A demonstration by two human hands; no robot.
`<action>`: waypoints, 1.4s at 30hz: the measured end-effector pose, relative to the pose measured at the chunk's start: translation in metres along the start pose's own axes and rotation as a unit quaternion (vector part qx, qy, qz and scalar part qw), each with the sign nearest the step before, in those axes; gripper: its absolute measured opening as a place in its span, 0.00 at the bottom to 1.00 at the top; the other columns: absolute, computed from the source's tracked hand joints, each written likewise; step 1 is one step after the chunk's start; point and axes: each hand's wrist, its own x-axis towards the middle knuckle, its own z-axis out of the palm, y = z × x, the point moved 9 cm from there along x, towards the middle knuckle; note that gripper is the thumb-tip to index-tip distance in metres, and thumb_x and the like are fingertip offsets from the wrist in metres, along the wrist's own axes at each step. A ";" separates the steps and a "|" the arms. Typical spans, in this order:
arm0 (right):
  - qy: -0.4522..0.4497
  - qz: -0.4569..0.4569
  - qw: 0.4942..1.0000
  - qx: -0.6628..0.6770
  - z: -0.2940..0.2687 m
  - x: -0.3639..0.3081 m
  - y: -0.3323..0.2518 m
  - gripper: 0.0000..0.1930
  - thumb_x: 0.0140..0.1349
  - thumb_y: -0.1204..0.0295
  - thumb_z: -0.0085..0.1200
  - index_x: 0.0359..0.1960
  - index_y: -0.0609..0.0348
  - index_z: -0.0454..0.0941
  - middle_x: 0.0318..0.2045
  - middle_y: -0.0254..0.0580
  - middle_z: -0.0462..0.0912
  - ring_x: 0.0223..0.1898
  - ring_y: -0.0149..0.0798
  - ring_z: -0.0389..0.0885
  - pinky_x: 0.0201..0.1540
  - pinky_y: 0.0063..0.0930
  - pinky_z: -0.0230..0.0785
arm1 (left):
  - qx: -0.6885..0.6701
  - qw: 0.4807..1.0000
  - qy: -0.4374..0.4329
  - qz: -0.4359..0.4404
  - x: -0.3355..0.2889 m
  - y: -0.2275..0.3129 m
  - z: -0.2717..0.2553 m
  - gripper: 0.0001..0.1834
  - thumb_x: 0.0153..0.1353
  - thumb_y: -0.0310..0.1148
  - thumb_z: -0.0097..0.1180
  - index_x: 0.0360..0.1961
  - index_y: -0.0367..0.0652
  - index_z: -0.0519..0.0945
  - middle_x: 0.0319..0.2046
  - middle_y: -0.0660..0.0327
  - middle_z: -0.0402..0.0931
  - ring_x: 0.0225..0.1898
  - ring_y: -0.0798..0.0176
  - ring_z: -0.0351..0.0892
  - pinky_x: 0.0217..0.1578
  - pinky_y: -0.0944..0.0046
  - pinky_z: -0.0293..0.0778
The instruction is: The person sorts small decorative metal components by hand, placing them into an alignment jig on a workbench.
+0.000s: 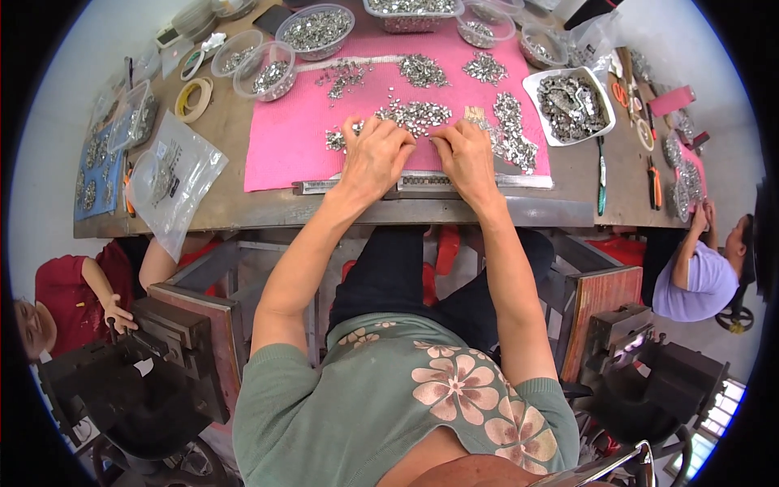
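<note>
My left hand (pixel 375 158) and my right hand (pixel 466 159) face each other over the front of a pink cloth (pixel 284 146). The fingertips of each are drawn together in a pinch; anything between them is too small to make out. Below the hands, along the front edge of the cloth, lies a narrow metal strip (pixel 425 181) with a row of small dark pieces. Just beyond my fingers spreads a pile of small shiny silver metal pieces (pixel 418 116). Another long pile of silver pieces (pixel 513 134) lies to the right of my right hand.
Clear tubs of silver pieces (pixel 316 31) stand at the back; a white tray of metal parts (pixel 572 105) sits right. Tape (pixel 193 100) and a plastic bag (pixel 185 174) lie left, pliers (pixel 654 183) right. A person in red (pixel 77 292) and one in lilac (pixel 696 272) sit either side.
</note>
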 end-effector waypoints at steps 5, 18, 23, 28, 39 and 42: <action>-0.017 0.031 0.996 0.076 0.005 -0.003 0.011 0.05 0.57 0.73 0.65 0.33 0.59 0.83 0.31 0.42 0.79 0.39 0.49 0.79 0.43 0.44 0.67 | -0.074 0.997 -0.014 -0.009 -0.020 0.020 -0.010 0.04 0.59 0.31 0.67 0.34 0.45 0.83 0.30 0.65 0.76 0.38 0.61 0.75 0.56 0.52 0.58; -0.040 0.021 0.991 0.124 -0.024 -0.021 -0.014 0.06 0.55 0.81 0.63 0.34 0.62 0.79 0.30 0.44 0.82 0.36 0.47 0.82 0.41 0.37 0.71 | -0.123 0.992 -0.008 -0.037 -0.034 0.019 -0.005 0.06 0.60 0.30 0.66 0.38 0.44 0.85 0.33 0.65 0.80 0.37 0.61 0.76 0.56 0.54 0.59; -0.020 -0.020 0.991 0.133 -0.030 -0.039 -0.030 0.10 0.55 0.81 0.62 0.39 0.60 0.79 0.32 0.41 0.81 0.38 0.45 0.79 0.45 0.37 0.66 | -0.073 0.997 0.016 -0.032 -0.033 0.026 -0.002 0.09 0.59 0.35 0.67 0.39 0.47 0.84 0.31 0.65 0.77 0.38 0.60 0.75 0.55 0.51 0.59; -0.023 -0.017 0.989 0.145 -0.028 -0.044 -0.032 0.13 0.56 0.80 0.63 0.43 0.59 0.80 0.33 0.41 0.82 0.38 0.45 0.79 0.44 0.37 0.66 | -0.050 0.998 0.018 -0.037 -0.033 0.027 -0.003 0.11 0.59 0.36 0.69 0.40 0.45 0.85 0.31 0.65 0.79 0.37 0.60 0.76 0.55 0.51 0.59; -0.023 -0.010 1.000 -0.007 0.006 0.000 0.001 0.05 0.58 0.73 0.64 0.34 0.59 0.83 0.32 0.44 0.79 0.39 0.47 0.77 0.45 0.43 0.66 | -0.023 0.998 0.011 -0.061 -0.029 0.027 0.004 0.13 0.58 0.40 0.69 0.41 0.47 0.85 0.32 0.65 0.77 0.38 0.60 0.76 0.58 0.49 0.58; -0.020 -0.018 1.000 0.001 0.007 0.000 -0.002 0.04 0.57 0.74 0.64 0.33 0.58 0.82 0.31 0.42 0.78 0.39 0.46 0.77 0.45 0.43 0.65 | -0.002 0.997 0.053 -0.057 -0.020 0.012 -0.006 0.11 0.59 0.38 0.68 0.41 0.47 0.85 0.33 0.66 0.78 0.40 0.60 0.76 0.59 0.48 0.57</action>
